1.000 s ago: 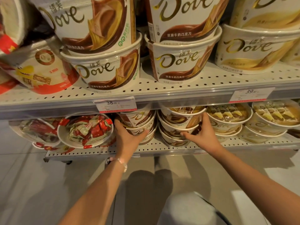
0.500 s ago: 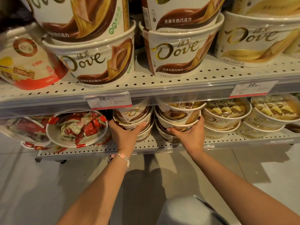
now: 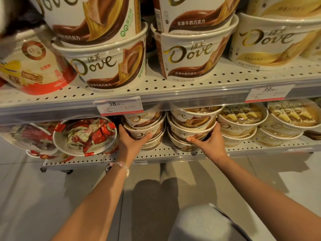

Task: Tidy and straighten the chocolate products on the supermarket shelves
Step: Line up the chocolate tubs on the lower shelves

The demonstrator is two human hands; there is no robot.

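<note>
Perforated metal shelving, two tiers in view, pale floor below.

Upper shelf (image 3: 156, 87): stacked Dove tubs, brown-swirl (image 3: 111, 66) and (image 3: 192, 58), a yellow-swirl tub (image 3: 271, 46) at right, a red-and-white tub (image 3: 34, 70) at left. Price tags (image 3: 119, 106) and (image 3: 269, 93) are clipped to its front edge.

Lower shelf (image 3: 159, 153): headroom is tight, stack tops sitting just under the upper shelf's front rail. A bare strip of shelf runs along the front lip. A narrow gap separates the two brown stacks; neighbours on either side stand close.

Left stack of brown Dove tubs (image 3: 144, 126): the left hand (image 3: 130, 143) grips its middle tub, fingers behind the left side, thumb across the front. A bead bracelet (image 3: 121, 166) is on that wrist.

Right stack of brown Dove tubs (image 3: 191, 126): the right hand (image 3: 210, 141) grips its middle tub, thumb on the front, fingers round the right side.

Adjacent: a tilted tub of red-wrapped sweets (image 3: 85, 134) just left of the left hand; yellow Dove tubs (image 3: 241, 122) just right of the right hand.
</note>
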